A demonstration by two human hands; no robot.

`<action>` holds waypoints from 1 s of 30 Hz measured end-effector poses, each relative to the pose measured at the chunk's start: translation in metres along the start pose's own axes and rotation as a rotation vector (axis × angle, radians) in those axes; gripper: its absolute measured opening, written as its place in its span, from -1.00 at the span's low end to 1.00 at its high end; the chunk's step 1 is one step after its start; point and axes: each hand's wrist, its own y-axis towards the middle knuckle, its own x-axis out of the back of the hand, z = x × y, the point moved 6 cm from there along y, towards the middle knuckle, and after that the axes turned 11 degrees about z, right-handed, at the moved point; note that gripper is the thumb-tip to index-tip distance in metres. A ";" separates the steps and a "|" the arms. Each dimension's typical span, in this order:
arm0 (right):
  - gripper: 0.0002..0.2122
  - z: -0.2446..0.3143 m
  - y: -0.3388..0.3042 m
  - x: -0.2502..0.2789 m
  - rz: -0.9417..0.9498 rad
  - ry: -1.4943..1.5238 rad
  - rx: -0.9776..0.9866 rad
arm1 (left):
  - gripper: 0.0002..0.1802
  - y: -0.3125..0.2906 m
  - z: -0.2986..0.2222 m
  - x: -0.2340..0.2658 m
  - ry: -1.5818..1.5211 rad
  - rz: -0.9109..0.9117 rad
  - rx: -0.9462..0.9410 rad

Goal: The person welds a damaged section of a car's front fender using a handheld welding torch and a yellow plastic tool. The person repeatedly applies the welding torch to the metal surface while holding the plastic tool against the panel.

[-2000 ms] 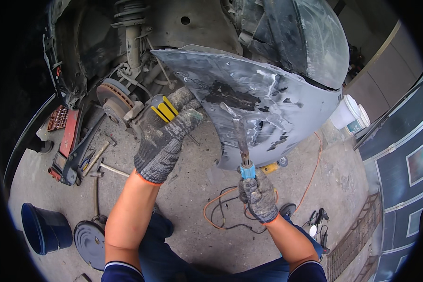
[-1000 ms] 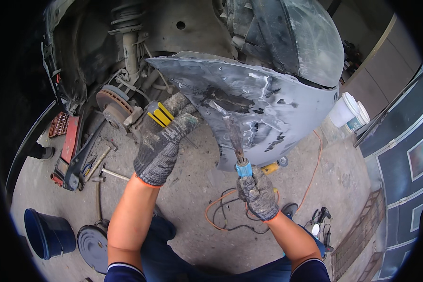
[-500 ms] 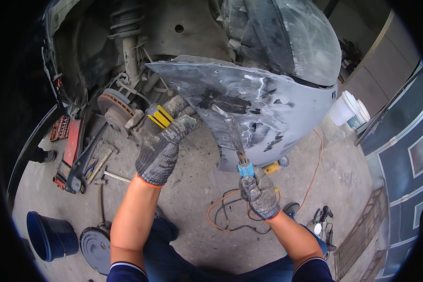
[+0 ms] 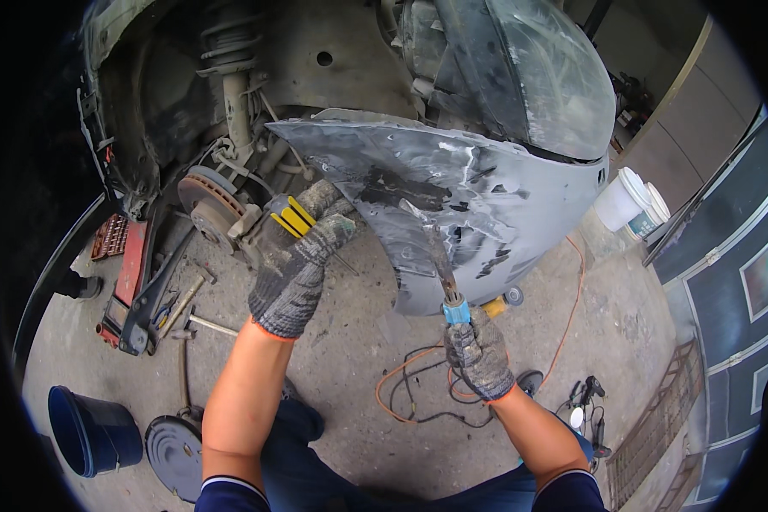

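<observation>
The right hand [image 4: 480, 354] grips a slim blue-collared metal tool [image 4: 443, 264], pointing forward-left from its fingers over a curved grey panel [image 4: 542, 200]; the left hand [image 4: 288, 277] clasps a yellow-and-black handle [image 4: 292, 217].

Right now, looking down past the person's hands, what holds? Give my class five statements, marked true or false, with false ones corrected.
1. The right hand grips a blue-handled tool. True.
2. The left hand is bare. False: it wears a glove.
3. A yellow-striped handle is in the left hand. True.
4. The blue bucket stands on the person's right. False: it stands on the left.
5. The brake disc is left of the panel. True.
</observation>
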 end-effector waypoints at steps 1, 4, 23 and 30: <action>-0.74 0.001 -0.002 0.001 -0.016 -0.048 -0.022 | -0.44 0.000 0.000 0.000 0.010 0.002 0.004; -0.64 0.007 -0.008 0.004 -0.050 -0.177 -0.063 | -0.44 -0.001 0.000 0.001 0.021 0.003 0.017; -0.64 0.031 -0.056 0.014 -0.016 0.001 -0.058 | -0.48 0.002 -0.012 0.008 0.080 0.048 -0.105; -0.67 0.023 -0.058 0.033 0.026 -0.052 0.017 | -0.47 -0.043 -0.070 0.013 0.461 -0.176 -0.408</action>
